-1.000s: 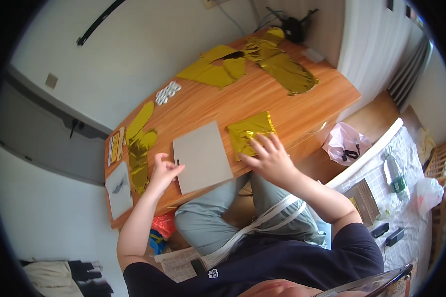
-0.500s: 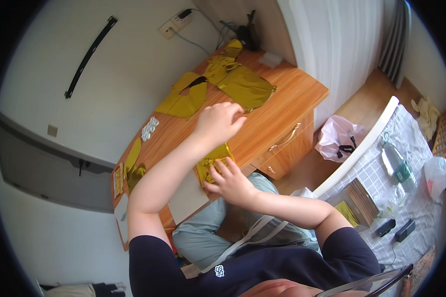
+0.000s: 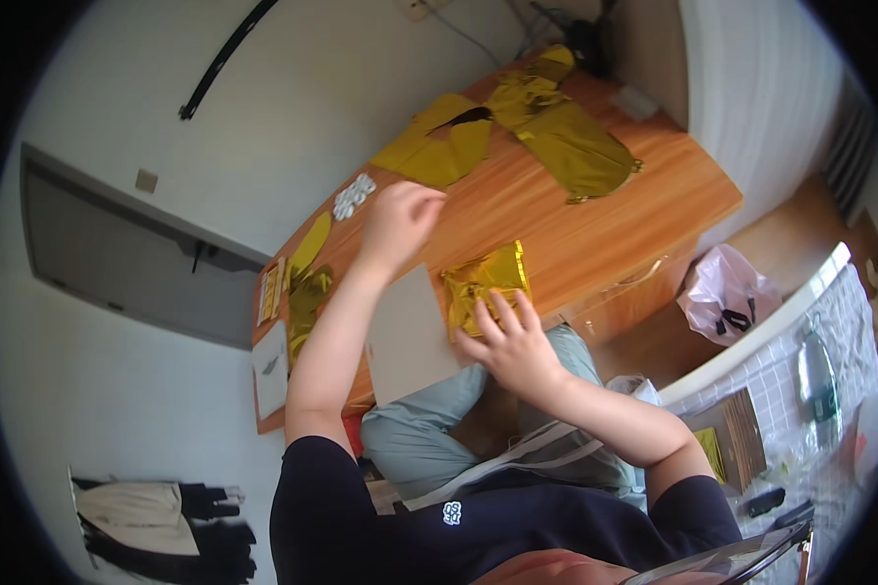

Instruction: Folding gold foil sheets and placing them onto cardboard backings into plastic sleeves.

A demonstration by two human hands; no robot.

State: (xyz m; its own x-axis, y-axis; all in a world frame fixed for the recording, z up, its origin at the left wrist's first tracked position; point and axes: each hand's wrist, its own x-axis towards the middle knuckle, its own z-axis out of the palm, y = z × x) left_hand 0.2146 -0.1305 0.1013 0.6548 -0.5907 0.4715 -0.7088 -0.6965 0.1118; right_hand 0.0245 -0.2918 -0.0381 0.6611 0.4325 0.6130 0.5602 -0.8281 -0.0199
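My right hand [image 3: 519, 349] lies with its fingers spread over the near part of a crinkled gold foil sheet [image 3: 502, 268], at the desk's front edge. My left hand [image 3: 398, 226] is raised above the desk to the left, beyond a pale flat board [image 3: 405, 336]. Its thumb and fingers are drawn together; what they hold, if anything, is too small to make out. Near this hand, by the wall, is a cluster of small white round pieces [image 3: 354, 197]. Farther back lie a gold foil piece with a dark opening [image 3: 439, 146] and a long gold foil piece [image 3: 576, 146].
More gold foil strips [image 3: 307, 302] and a white sheet [image 3: 270, 370] lie at the desk's left end. Right of the wooden desk [image 3: 644, 210] sits a pink plastic bag [image 3: 722, 292]. A checked-cloth surface at right carries a clear bottle [image 3: 819, 380] and a wood-edged box [image 3: 737, 444].
My left hand has moved back leftward from over the desk's middle, its fingers now closer together. My right hand stays on the foil sheet. The whole view has shifted.
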